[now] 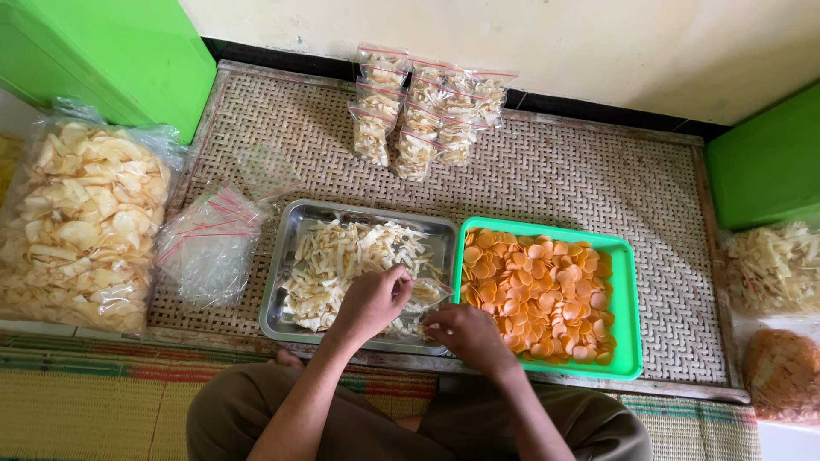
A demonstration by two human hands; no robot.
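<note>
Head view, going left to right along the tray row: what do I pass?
Big bag of pale chips → stack of empty bags → metal tray → green tray → bag of pale strips.

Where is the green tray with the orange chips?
The green tray sits on the woven mat, right of the metal tray, just beyond the right hand.

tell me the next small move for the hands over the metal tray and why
Probably: the left hand drops its pinch of pale strip crackers into the small clear plastic bag that the right hand holds over the rectangular metal tray. The left fingers sit right at the bag, and the sealed filled bags lying on the woven mat suggest portioning.
</note>
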